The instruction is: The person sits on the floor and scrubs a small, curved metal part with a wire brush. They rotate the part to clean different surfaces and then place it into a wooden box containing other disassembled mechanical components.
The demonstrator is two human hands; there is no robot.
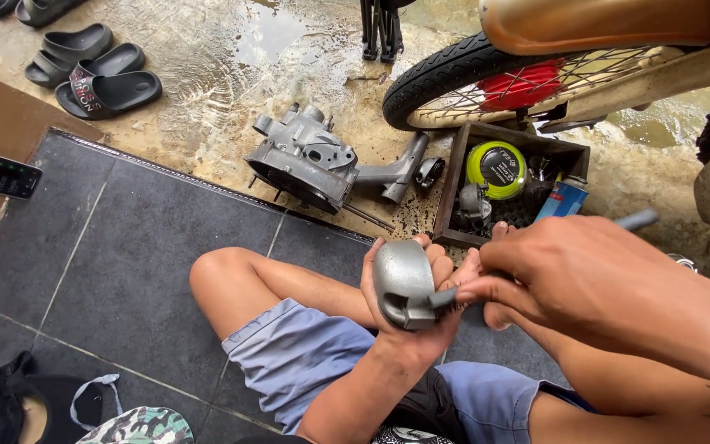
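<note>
My left hand (pixel 421 308) grips a rounded grey metal cover (pixel 400 279) from below, holding it above my lap. My right hand (pixel 573 267) is closed around a grey-handled tool (pixel 638 219), and the tool's dark tip touches the lower right side of the cover. Both hands are over my bent legs in blue shorts. What the tip does inside the cover is hidden.
A grey engine casing (pixel 301 160) lies on wet concrete ahead. A wooden box (pixel 452 193) holds a green-lidded tin (pixel 496 168) and a blue can (pixel 562 197). A spoked wheel (pixel 486 78) stands behind. Black sandals (pixel 96 74) lie far left, a cap (pixel 18 403) near left.
</note>
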